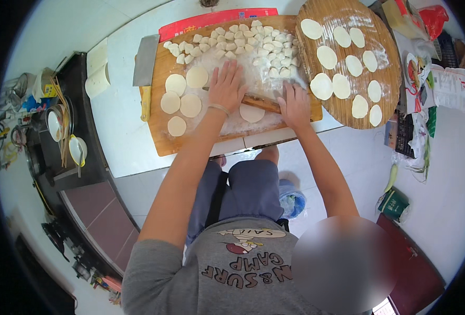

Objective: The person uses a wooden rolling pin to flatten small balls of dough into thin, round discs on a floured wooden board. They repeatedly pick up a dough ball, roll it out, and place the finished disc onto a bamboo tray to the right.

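White-topped counter (125, 143) in a narrow work area, with a wooden board (161, 144) laid on it, dusted pale across the middle. On this board, in front of you, lies the rolling pin (261, 103), slanting slightly down toward your right; it crosses the upper part of a flat dough disc (252, 114). Your left hand (226, 86) lies over the pin toward its left end, fingers extended forward; your right hand (295, 105) rests at the right end, also with fingers extended. Hands apart from each other, both laid on the pin rather than wrapped around it, as far as visible; undersides of the palms hidden. To the left of your left hand: five rolled discs (177, 126), some overlapping. Beyond both hands: many small dough pieces (238, 41), loosely spread over the back of the board. At the board's left edge, a cleaver (146, 60), yellow handle toward you. Behind the board, a red flat package (211, 22). To the right, a round board (342, 118) with a glossy covering, bearing further discs spaced out. Farther left, a dark counter (93, 163) with a white bowl (77, 148) and chopsticks (64, 121). Below, a blue bucket (293, 205) near your legs.
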Motion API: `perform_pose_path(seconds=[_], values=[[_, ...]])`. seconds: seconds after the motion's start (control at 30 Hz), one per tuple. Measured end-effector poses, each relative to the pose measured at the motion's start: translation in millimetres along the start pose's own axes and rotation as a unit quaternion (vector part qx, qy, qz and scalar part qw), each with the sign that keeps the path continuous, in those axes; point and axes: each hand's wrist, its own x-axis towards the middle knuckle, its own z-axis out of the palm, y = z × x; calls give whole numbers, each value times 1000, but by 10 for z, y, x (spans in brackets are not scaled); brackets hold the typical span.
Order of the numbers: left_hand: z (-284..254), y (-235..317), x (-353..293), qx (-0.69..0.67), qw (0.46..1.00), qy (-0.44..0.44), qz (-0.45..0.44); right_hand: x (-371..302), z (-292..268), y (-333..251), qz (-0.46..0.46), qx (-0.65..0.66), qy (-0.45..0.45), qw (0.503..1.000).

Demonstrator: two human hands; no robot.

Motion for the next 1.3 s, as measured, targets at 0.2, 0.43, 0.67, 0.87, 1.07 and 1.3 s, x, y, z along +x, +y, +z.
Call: perform_pose_path(seconds=[0.2,0.43,0.67,0.87,1.07,1.3], values=[[-103,12,-653,-24,999,-26,29,-584,36,-172,-126,-78,82,986],[-286,313,-734,-135,983,124,30,-773,7,4,-74,65,10,995],[174,493,-209,-126,989,-49,-58,-683,-157,82,60,131,125,982],[170,456,-98,-218,937,-181,-206,-804,-43,38,87,149,145,974],[79,258,-100,-283,918,-141,-238,-839,14,-36,95,171,144,970],[-127,-353,456,-46,981,103,-160,-805,-5,-37,86,174,163,967]])
